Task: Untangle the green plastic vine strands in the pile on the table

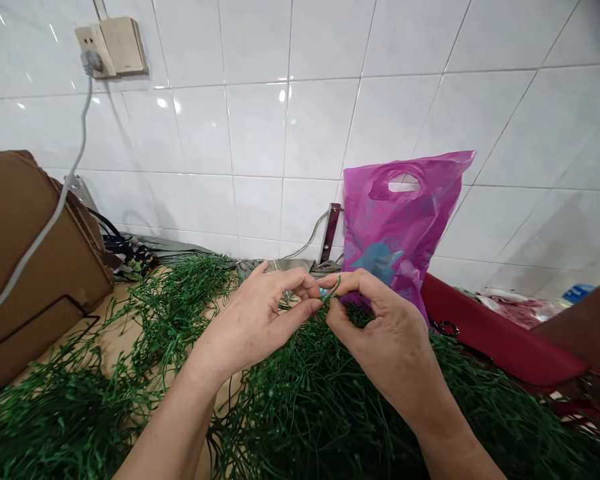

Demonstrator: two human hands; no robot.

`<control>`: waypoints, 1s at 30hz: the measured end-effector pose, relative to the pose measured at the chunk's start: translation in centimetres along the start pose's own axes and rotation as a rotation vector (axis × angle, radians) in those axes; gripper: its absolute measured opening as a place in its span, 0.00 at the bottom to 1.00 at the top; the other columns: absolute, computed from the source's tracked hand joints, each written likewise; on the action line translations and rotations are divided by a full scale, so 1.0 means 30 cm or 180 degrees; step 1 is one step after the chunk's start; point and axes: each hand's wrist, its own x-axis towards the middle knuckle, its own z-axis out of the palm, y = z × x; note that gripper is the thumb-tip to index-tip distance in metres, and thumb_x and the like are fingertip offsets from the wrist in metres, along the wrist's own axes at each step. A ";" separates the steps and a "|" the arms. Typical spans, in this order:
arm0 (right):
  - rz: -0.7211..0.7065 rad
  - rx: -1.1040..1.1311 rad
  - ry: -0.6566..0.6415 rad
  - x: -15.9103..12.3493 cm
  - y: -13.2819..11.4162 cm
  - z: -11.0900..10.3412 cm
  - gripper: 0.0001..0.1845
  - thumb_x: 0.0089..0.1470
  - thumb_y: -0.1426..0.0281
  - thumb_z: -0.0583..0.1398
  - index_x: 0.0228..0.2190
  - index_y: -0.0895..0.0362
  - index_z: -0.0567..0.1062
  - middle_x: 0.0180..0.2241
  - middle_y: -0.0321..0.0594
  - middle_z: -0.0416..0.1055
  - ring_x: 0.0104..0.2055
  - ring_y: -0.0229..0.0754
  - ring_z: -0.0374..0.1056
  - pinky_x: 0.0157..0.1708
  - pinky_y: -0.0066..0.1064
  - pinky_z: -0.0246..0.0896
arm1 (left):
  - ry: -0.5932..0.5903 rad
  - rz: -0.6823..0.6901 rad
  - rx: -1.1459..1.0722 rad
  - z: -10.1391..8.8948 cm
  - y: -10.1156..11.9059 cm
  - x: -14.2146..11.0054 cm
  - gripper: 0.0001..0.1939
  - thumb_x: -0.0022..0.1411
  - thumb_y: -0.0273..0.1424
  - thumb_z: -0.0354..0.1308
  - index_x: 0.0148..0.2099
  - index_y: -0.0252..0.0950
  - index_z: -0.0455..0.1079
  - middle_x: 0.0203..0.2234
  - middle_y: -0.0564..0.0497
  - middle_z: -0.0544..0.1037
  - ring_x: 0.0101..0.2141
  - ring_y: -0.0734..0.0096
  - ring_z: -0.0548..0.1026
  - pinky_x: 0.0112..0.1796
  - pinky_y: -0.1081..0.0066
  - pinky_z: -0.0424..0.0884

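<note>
a: what are the hands doing?
b: the left hand (250, 327) and the right hand (380, 340) are both curled, their fingertips pinching a thin green stem (331, 293) between them, just in front of a pink plastic bag (395, 227).
a: and the rest of the green?
b: tangled green stems (320, 413) lie heaped under the hands on the bench (114, 340), spreading left toward a brown cardboard box (30, 267).
a: what's behind?
b: white wall tiles (300, 127), a wall socket (111, 47) with a grey cable (50, 213) running down over the box, and a red bag (500, 333) off to the right.
</note>
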 end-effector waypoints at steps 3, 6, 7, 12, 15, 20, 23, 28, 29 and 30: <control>0.0018 -0.0090 -0.0099 0.000 0.001 -0.003 0.04 0.53 0.74 0.57 0.30 0.53 0.70 0.33 0.36 0.76 0.36 0.41 0.73 0.37 0.30 0.65 | -0.0080 -0.0049 -0.0125 -0.003 0.002 -0.001 0.05 0.71 0.34 0.52 0.40 0.42 0.67 0.33 0.59 0.75 0.35 0.73 0.72 0.66 0.54 0.45; -0.0268 -0.0587 -0.0167 0.004 0.005 -0.015 0.04 0.55 0.74 0.57 0.31 0.53 0.70 0.30 0.35 0.73 0.32 0.40 0.70 0.34 0.30 0.63 | -0.0166 -0.0123 -0.0107 -0.012 0.000 -0.003 0.06 0.71 0.36 0.52 0.40 0.42 0.67 0.33 0.58 0.75 0.36 0.70 0.71 0.63 0.54 0.51; -0.0429 -0.0723 -0.0143 0.005 0.006 -0.018 0.05 0.55 0.75 0.57 0.32 0.53 0.71 0.30 0.36 0.73 0.32 0.40 0.70 0.34 0.30 0.63 | -0.0209 -0.0122 -0.0080 -0.013 0.000 -0.003 0.07 0.71 0.36 0.51 0.40 0.41 0.67 0.33 0.57 0.75 0.36 0.69 0.71 0.62 0.54 0.53; -0.0447 -0.0889 -0.0063 0.010 0.002 -0.018 0.05 0.53 0.75 0.57 0.29 0.53 0.71 0.24 0.32 0.70 0.24 0.36 0.63 0.26 0.27 0.57 | -0.0400 -0.0044 -0.0038 -0.004 -0.001 0.002 0.07 0.72 0.33 0.50 0.40 0.41 0.66 0.35 0.56 0.75 0.37 0.69 0.69 0.55 0.60 0.59; -0.0080 -0.0776 -0.0163 0.009 0.000 -0.019 0.06 0.52 0.75 0.56 0.26 0.54 0.70 0.20 0.29 0.63 0.20 0.33 0.55 0.22 0.26 0.52 | -0.0501 -0.0043 -0.0041 -0.001 -0.005 0.006 0.07 0.72 0.32 0.49 0.39 0.40 0.65 0.34 0.55 0.74 0.36 0.69 0.68 0.52 0.62 0.60; 0.0282 -0.0315 -0.0532 0.010 0.004 -0.030 0.07 0.53 0.72 0.55 0.27 0.54 0.73 0.21 0.29 0.64 0.22 0.34 0.57 0.22 0.26 0.53 | -0.0657 0.0021 -0.0134 -0.008 -0.015 0.015 0.08 0.72 0.32 0.49 0.38 0.39 0.65 0.31 0.56 0.72 0.36 0.69 0.68 0.45 0.66 0.61; 0.0382 -0.0085 -0.0671 0.014 0.012 -0.023 0.07 0.52 0.72 0.56 0.27 0.54 0.74 0.21 0.28 0.66 0.22 0.34 0.60 0.23 0.26 0.54 | -0.0726 0.0100 -0.0169 -0.010 -0.025 0.019 0.08 0.72 0.32 0.49 0.38 0.40 0.65 0.29 0.56 0.71 0.35 0.69 0.68 0.42 0.67 0.62; 0.0874 -0.0003 -0.0073 0.056 0.089 -0.084 0.05 0.49 0.71 0.60 0.24 0.54 0.76 0.22 0.34 0.75 0.26 0.40 0.71 0.27 0.29 0.63 | -0.0854 0.0021 -0.0533 -0.060 -0.034 -0.002 0.08 0.71 0.34 0.51 0.38 0.39 0.67 0.28 0.55 0.72 0.32 0.72 0.70 0.36 0.71 0.64; 0.1030 0.0123 0.0361 0.066 0.110 -0.114 0.04 0.47 0.71 0.61 0.23 0.54 0.75 0.23 0.36 0.76 0.27 0.41 0.73 0.30 0.30 0.65 | -0.0872 -0.0048 -0.0723 -0.076 -0.033 -0.010 0.08 0.71 0.34 0.51 0.38 0.39 0.67 0.28 0.55 0.72 0.31 0.73 0.70 0.35 0.72 0.64; 0.1027 0.0198 0.0623 0.074 0.128 -0.145 0.06 0.49 0.70 0.60 0.23 0.53 0.73 0.23 0.37 0.77 0.28 0.41 0.74 0.33 0.31 0.68 | -0.0781 -0.0108 -0.0854 -0.090 -0.032 -0.017 0.08 0.71 0.34 0.52 0.39 0.38 0.67 0.28 0.56 0.72 0.30 0.74 0.70 0.34 0.72 0.64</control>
